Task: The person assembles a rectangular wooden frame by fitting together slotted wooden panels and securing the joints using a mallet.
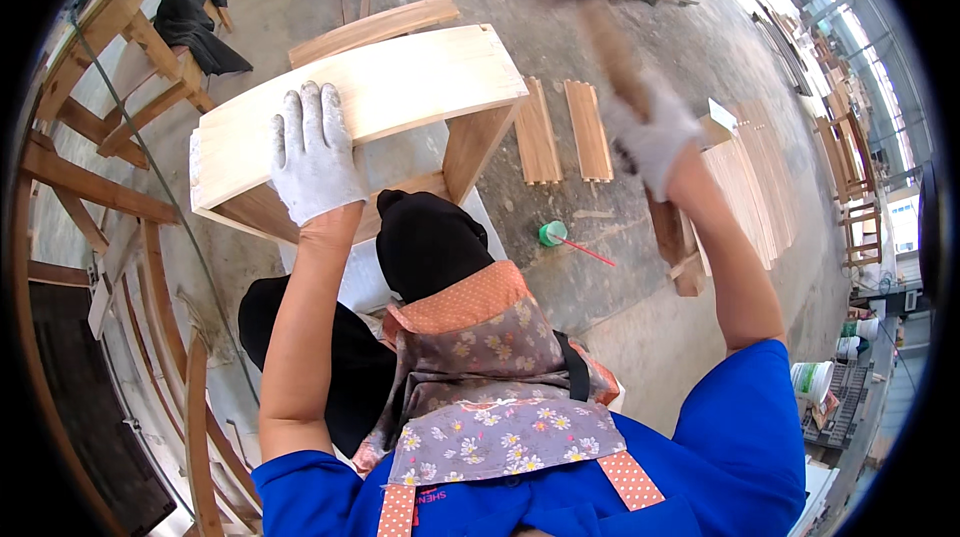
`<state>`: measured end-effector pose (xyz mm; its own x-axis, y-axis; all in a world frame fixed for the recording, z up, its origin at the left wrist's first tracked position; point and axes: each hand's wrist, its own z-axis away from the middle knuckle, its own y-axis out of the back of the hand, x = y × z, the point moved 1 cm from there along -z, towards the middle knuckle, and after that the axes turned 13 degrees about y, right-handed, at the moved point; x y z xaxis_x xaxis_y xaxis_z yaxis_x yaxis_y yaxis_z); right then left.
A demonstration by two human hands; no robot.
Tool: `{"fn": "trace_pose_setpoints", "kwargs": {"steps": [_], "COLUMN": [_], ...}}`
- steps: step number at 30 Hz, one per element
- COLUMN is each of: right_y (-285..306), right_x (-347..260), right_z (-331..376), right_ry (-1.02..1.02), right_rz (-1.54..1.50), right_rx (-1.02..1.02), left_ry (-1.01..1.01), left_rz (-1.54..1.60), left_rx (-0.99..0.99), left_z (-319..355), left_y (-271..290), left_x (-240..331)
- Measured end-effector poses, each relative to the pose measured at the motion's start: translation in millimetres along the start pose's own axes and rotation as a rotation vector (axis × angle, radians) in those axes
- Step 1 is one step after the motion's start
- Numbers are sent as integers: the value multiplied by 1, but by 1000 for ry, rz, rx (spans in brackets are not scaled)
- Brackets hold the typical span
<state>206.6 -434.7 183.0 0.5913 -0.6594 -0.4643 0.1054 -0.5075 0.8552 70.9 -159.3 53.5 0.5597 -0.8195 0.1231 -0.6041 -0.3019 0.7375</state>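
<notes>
hammer aloft, wooden box under a flat palm

the box sits left of centre in the upper half of the frame. the left grip lies unclenched on its upper face, fingers extended, pressing rather than grasping. the right grip is clenched around the hammer's handle; the head blurs at top centre. in my judgement, good practice calls for square, measured blows near the joint, left fingers well clear, box kept from rocking.

Pale open wooden frame, blurred raised mallet
</notes>
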Motion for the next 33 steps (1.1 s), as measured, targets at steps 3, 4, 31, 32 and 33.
{"fn": "trace_pose_setpoints", "kwargs": {"steps": [3,4,31,32,33], "right_y": [-7,3,-148,-169,-187], "right_x": [34,15,93,93,91], "right_z": [-12,-22,110,101,91], "right_ry": [33,-167,-269,-294,-320], "right_rz": [91,-106,-648,-782,-913], "right_rx": [-205,-345,-670,-634,-595], "left_ry": [-8,8,6,-2,-10], "left_rz": [-24,-43,36,26,18], "left_rx": [-16,-15,-40,-35,-30], "left_z": [-3,-4,-1,0,1], "left_y": [-5,-3,2,3,3], "left_x": [4,-3,5,5,5]}}
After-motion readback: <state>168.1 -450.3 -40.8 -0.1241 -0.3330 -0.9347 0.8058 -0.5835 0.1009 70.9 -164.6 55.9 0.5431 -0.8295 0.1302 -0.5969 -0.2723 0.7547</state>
